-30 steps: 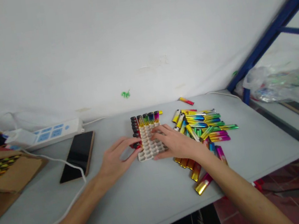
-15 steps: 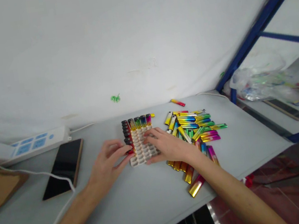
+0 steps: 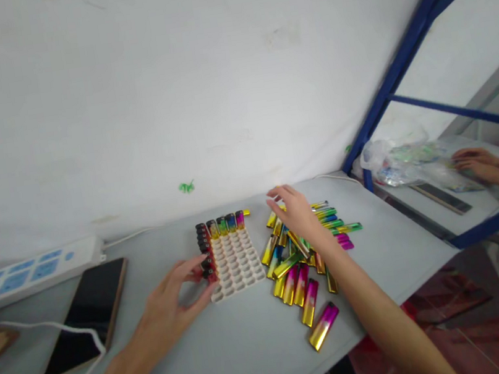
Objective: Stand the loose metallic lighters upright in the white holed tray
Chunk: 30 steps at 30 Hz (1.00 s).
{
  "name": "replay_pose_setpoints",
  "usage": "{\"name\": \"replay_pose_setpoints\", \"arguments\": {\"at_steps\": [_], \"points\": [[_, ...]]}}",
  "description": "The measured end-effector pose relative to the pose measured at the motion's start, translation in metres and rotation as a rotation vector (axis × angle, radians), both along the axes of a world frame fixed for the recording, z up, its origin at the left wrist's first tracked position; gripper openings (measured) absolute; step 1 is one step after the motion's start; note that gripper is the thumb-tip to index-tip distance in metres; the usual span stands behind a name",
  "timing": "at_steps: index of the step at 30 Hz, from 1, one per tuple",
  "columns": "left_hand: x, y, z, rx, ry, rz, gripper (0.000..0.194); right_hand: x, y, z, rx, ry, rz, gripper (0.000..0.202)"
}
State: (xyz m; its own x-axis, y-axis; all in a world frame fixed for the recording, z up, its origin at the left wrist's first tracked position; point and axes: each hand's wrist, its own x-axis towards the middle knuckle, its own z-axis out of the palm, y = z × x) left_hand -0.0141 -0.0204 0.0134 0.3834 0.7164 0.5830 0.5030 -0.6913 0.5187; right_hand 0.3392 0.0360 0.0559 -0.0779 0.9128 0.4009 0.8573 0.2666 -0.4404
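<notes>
A white honeycomb rack (image 3: pixel 235 261) lies on the grey table. Black-topped lighters stand upright along its left column and its far row. My left hand (image 3: pixel 167 299) is at the near end of the left column, thumb and fingers closed on a red lighter (image 3: pixel 211 275) there. My right hand (image 3: pixel 297 211) is over the far side of a loose pile of shiny lighters (image 3: pixel 298 279), fingers stretched out and slightly curved. A bit of yellow shows at its fingertips, and the hand hides what lies beneath it.
A white power strip (image 3: pixel 37 272) and a dark phone (image 3: pixel 86 317) lie at the left, with a white cable (image 3: pixel 64 330) crossing the table. A blue metal frame (image 3: pixel 384 85) rises at the right. Beyond it, another person's hands (image 3: pixel 475 162) are by plastic bags (image 3: pixel 409 157).
My right hand has left the rack and moved right, over the lighter pile. My left hand stays at the rack's left column. The head view has shifted.
</notes>
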Motion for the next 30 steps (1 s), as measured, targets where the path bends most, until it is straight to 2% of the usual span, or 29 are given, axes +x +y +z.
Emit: {"name": "replay_pose_setpoints", "arguments": {"at_steps": [2, 5, 8, 11, 16, 20, 23, 25, 28, 30], "points": [[-0.002, -0.002, 0.001, -0.003, -0.009, 0.007, 0.044, 0.023, 0.025, 0.000, -0.127, -0.077, -0.185, 0.023], [-0.003, -0.003, 0.001, -0.011, -0.022, 0.031, 0.041, 0.045, 0.051, -0.004, -0.189, -0.100, -0.324, 0.023], [-0.004, -0.003, 0.000, -0.008, -0.041, 0.049, 0.040, 0.051, 0.059, -0.012, -0.246, -0.086, -0.393, 0.018], [-0.005, -0.002, -0.001, 0.006, -0.041, 0.081, 0.038, 0.051, 0.058, -0.020, -0.254, -0.020, -0.393, 0.012], [-0.006, -0.001, 0.000, 0.037, -0.009, 0.139, 0.036, 0.047, 0.044, -0.020, -0.181, 0.190, -0.259, 0.017], [-0.004, -0.002, -0.001, -0.003, 0.000, 0.158, 0.035, 0.027, 0.025, -0.011, -0.195, 0.404, -0.089, 0.029], [-0.004, -0.001, -0.005, -0.012, -0.014, 0.173, 0.035, 0.002, 0.012, -0.001, -0.257, 0.798, 0.114, 0.037], [-0.006, 0.001, -0.008, 0.002, -0.029, 0.192, 0.036, -0.015, 0.005, 0.004, -0.312, 1.059, 0.195, 0.039], [-0.007, 0.003, -0.008, 0.038, -0.041, 0.206, 0.033, -0.036, -0.003, 0.008, -0.337, 1.295, 0.243, 0.045], [-0.006, 0.003, -0.004, 0.053, -0.036, 0.204, 0.029, -0.046, -0.009, 0.007, -0.359, 1.365, 0.285, 0.050]]}}
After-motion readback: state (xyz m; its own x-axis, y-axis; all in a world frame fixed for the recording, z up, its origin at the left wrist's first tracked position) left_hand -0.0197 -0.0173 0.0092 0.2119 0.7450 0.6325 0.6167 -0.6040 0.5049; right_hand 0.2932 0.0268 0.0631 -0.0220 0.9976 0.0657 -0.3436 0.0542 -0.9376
